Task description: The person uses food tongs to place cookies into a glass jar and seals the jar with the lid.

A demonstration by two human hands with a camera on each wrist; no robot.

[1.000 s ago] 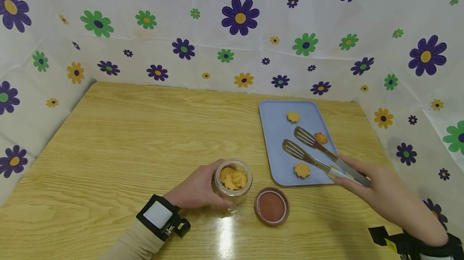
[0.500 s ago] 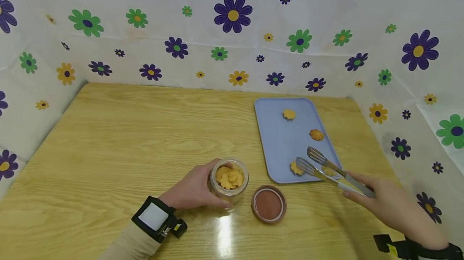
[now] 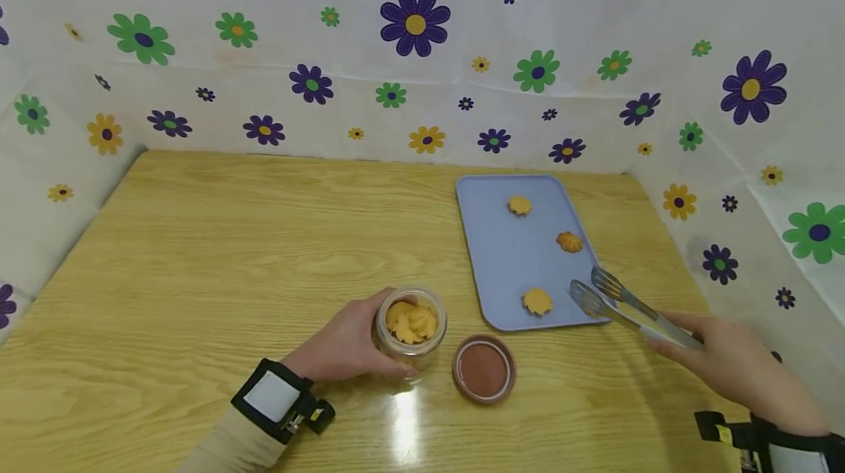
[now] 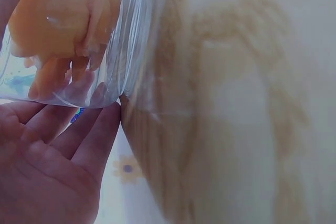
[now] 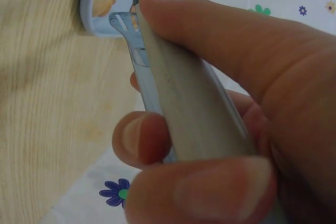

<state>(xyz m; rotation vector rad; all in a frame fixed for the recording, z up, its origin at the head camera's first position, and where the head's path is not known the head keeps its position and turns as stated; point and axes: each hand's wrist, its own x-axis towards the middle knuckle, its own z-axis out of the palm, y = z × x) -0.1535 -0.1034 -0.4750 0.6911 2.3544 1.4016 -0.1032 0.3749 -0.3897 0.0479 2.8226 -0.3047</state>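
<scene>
In the head view my left hand (image 3: 346, 341) holds a clear glass jar (image 3: 422, 359) from its left side. Several scalloped yellow cookies (image 3: 411, 323) fill the jar, whose mouth is uncovered. My right hand (image 3: 733, 363) grips metal tongs (image 3: 670, 328); their slotted heads stand apart over the near right corner of a blue tray (image 3: 508, 260). On the tray lie a far cookie (image 3: 519, 205), a browner cookie (image 3: 569, 242) and a near cookie (image 3: 538, 301). The tongs hide what lies beneath their heads. Fingers wrap the tongs' handle (image 5: 194, 103) in the right wrist view.
A brown round lid (image 3: 484, 369) lies inside up between jar and tray on the wooden table (image 3: 264, 238). White flower-printed cloth (image 3: 277, 4) stands behind the table and along both sides.
The tongs have moved right and nearer across the tray, from beside the browner cookie to the near right corner. The head view has shifted slightly; the left hand keeps holding the jar.
</scene>
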